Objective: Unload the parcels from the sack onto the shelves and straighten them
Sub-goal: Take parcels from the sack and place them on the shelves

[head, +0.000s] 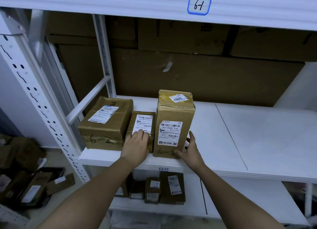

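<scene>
Left hand (137, 143) flat on small parcel (143, 125); right hand (189, 149) grips tall parcel (173, 122) corner.

White metal racking (41, 108) stands against a pale wall (295, 84) (large brown cartons (205, 77) stacked behind).
</scene>
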`<control>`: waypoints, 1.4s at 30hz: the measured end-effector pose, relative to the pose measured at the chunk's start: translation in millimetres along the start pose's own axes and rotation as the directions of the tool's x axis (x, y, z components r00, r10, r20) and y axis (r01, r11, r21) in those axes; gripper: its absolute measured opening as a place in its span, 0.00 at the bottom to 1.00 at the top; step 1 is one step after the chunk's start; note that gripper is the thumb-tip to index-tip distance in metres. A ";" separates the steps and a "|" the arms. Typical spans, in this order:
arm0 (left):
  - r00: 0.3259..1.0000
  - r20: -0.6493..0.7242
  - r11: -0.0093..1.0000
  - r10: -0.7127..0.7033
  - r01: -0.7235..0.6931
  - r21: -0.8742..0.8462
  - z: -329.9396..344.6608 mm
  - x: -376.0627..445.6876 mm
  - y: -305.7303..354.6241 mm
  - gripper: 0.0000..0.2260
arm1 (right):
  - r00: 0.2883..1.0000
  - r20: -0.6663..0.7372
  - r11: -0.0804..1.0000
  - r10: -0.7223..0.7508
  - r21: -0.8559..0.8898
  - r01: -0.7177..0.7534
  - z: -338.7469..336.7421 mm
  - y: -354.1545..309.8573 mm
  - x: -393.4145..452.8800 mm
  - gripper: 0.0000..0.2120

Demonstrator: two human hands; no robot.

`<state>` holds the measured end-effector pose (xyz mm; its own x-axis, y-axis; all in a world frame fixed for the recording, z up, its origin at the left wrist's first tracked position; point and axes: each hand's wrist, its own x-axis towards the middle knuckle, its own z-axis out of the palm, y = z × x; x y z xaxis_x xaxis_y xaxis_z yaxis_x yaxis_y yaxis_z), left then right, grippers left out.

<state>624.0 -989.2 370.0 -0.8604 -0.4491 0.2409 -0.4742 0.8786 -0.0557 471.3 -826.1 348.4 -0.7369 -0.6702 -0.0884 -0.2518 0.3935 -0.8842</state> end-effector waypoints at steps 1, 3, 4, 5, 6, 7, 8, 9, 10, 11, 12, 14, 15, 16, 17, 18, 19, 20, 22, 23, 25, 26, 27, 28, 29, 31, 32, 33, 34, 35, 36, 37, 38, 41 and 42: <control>0.999 -0.026 0.999 -0.020 0.019 -0.049 0.0 -1.6 2.1 0.12 | 1.000 -0.012 1.000 0.011 -0.016 -0.011 -1.8 1.6 -2.9 0.49; 0.998 0.013 0.984 -0.055 0.056 -0.167 1.8 -6.7 8.7 0.06 | 0.999 -0.036 0.999 0.033 -0.041 -0.034 -7.0 7.5 -10.1 0.46; 0.996 0.078 0.976 -0.045 0.060 -0.211 4.7 -9.8 13.6 0.06 | 0.998 -0.049 0.998 0.044 -0.051 -0.046 -10.2 11.3 -14.1 0.43; 0.988 0.153 0.969 -0.008 0.046 -0.244 7.1 -11.7 19.3 0.06 | 0.997 -0.064 0.996 0.052 -0.065 -0.056 -14.1 14.9 -18.0 0.39; 0.972 0.233 0.962 0.042 0.024 -0.273 8.5 -12.8 25.8 0.07 | 0.995 -0.082 0.994 0.058 -0.082 -0.065 -17.8 18.1 -21.4 0.34; 0.945 0.315 0.951 0.092 0.011 -0.308 8.6 -13.2 34.8 0.07 | 0.993 -0.104 0.993 0.062 -0.095 -0.072 -23.0 21.8 -25.5 0.28; 0.913 0.386 0.939 0.134 0.007 -0.343 7.6 -12.2 44.9 0.07 | 0.990 -0.123 0.992 0.065 -0.101 -0.078 -28.5 24.4 -28.6 0.22; 0.883 0.438 0.928 0.170 0.006 -0.373 6.5 -10.7 58.3 0.07 | 0.988 -0.136 0.992 0.068 -0.100 -0.082 -36.1 27.6 -33.1 0.17; 0.864 0.467 0.919 0.189 0.012 -0.394 5.8 -8.4 72.1 0.08 | 0.988 -0.139 0.992 0.072 -0.095 -0.085 -44.3 30.4 -37.5 0.14; 0.855 0.481 0.914 0.193 0.023 -0.406 5.1 -5.7 85.7 0.09 | 0.988 -0.132 0.992 0.080 -0.087 -0.092 -52.3 32.8 -41.4 0.11; 0.849 0.493 0.910 0.191 0.035 -0.414 4.0 -2.5 103.6 0.10 | 0.988 -0.121 0.992 0.095 -0.074 -0.105 -63.7 37.2 -47.2 0.10; 0.839 0.513 0.908 0.183 0.056 -0.414 0.9 4.8 141.2 0.11 | 0.987 -0.098 0.988 0.129 -0.066 -0.136 -88.8 48.8 -59.6 0.08; 0.836 0.519 0.911 0.178 0.060 -0.409 -0.1 8.6 160.7 0.12 | 0.985 -0.093 0.986 0.145 -0.066 -0.151 -103.1 56.3 -65.6 0.07; 0.836 0.520 0.914 0.175 0.059 -0.402 -0.6 12.0 178.0 0.13 | 0.982 -0.093 0.984 0.162 -0.054 -0.168 -116.4 63.8 -70.2 0.07; 0.836 0.520 0.915 0.174 0.057 -0.398 -0.7 15.2 201.1 0.13 | 0.978 -0.102 0.982 0.181 -0.038 -0.186 -134.8 75.0 -77.7 0.07; 0.838 0.519 0.916 0.169 0.060 -0.396 -0.8 17.5 221.9 0.13 | 0.975 -0.106 0.980 0.197 -0.016 -0.200 -151.9 85.9 -84.8 0.07; 0.840 0.517 0.918 0.164 0.062 -0.392 -0.7 19.5 247.1 0.13 | 0.971 -0.113 0.977 0.211 0.005 -0.212 -173.4 99.7 -93.1 0.07; 0.845 0.512 0.920 0.154 0.065 -0.386 -0.1 20.6 270.2 0.12 | 0.968 -0.122 0.975 0.220 0.013 -0.220 -193.9 112.5 -101.2 0.06; 0.855 0.502 0.921 0.134 0.079 -0.381 2.2 22.0 317.4 0.11 | 0.960 -0.141 0.970 0.242 0.003 -0.244 -237.3 138.8 -117.2 0.06; 0.859 0.493 0.922 0.135 0.073 -0.379 3.0 23.8 341.7 0.10 | 0.959 -0.143 0.968 0.245 -0.016 -0.250 -259.8 152.2 -124.4 0.06; 0.861 0.483 0.921 0.161 0.045 -0.387 3.0 25.4 394.7 0.10 | 0.953 -0.150 0.959 0.262 -0.066 -0.274 -308.2 181.9 -140.8 0.09; 0.858 0.482 0.916 0.177 0.035 -0.399 2.0 25.8 415.7 0.09 | 0.948 -0.154 0.954 0.278 -0.075 -0.292 -327.2 193.6 -148.0 0.11; 0.851 0.486 0.910 0.199 0.024 -0.414 1.6 26.3 443.3 0.09 | 0.940 -0.162 0.946 0.301 -0.078 -0.316 -350.1 207.6 -157.9 0.12; 0.841 0.493 0.905 0.223 0.009 -0.425 1.6 26.5 467.3 0.10 | 0.932 -0.166 0.938 0.322 -0.079 -0.338 -369.5 220.9 -167.0 0.13; 0.828 0.501 0.901 0.252 -0.013 -0.433 0.7 27.3 492.5 0.10 | 0.921 -0.179 0.929 0.346 -0.072 -0.363 -389.3 235.6 -176.2 0.12; 0.813 0.504 0.892 0.291 -0.041 -0.450 -1.9 28.4 534.9 0.09 | 0.901 -0.205 0.912 0.383 -0.072 -0.404 -420.9 258.2 -193.6 0.10; 0.808 0.501 0.889 0.311 -0.060 -0.455 -2.2 29.2 559.6 0.08 | 0.887 -0.226 0.902 0.403 -0.066 -0.426 -437.6 271.5 -203.3 0.09; 0.802 0.497 0.885 0.331 -0.082 -0.458 -2.0 30.6 581.3 0.09 | 0.872 -0.249 0.894 0.422 -0.046 -0.446 -451.5 283.0 -211.4 0.08; 0.790 0.498 0.879 0.358 -0.105 -0.465 -0.8 32.3 604.6 0.10 | 0.853 -0.275 0.885 0.443 -0.016 -0.465 -465.5 295.5 -219.5 0.07; 0.775 0.502 0.873 0.384 -0.128 -0.470 0.8 33.7 626.8 0.10 | 0.834 -0.299 0.875 0.463 0.004 -0.484 -478.1 307.4 -227.5 0.07; 0.760 0.506 0.868 0.408 -0.152 -0.472 3.1 35.0 645.5 0.09 | 0.816 -0.322 0.863 0.481 0.009 -0.505 -488.2 318.0 -234.3 0.06; 0.741 0.510 0.862 0.437 -0.182 -0.474 7.4 37.3 667.8 0.09 | 0.796 -0.341 0.849 0.499 0.007 -0.529 -500.7 331.0 -241.1 0.06; 0.724 0.513 0.856 0.461 -0.209 -0.473 12.3 39.8 687.6 0.09 | 0.779 -0.354 0.834 0.518 0.005 -0.552 -511.9 343.7 -246.5 0.07; 0.671 0.532 0.839 0.515 -0.271 -0.471 29.7 50.1 744.2 0.10 | 0.735 -0.362 0.790 0.573 0.006 -0.613 -546.2 380.7 -258.6 0.08; 0.652 0.543 0.832 0.530 -0.276 -0.481 36.9 55.2 764.5 0.10 | 0.725 -0.365 0.781 0.584 0.008 -0.625 -559.5 394.3 -260.3 0.08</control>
<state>207.1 -348.2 305.0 -0.9134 0.0847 -0.3982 -0.0674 0.9332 0.3530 212.8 -144.4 279.6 -0.9101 -0.0263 -0.4135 0.2693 0.7207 -0.6388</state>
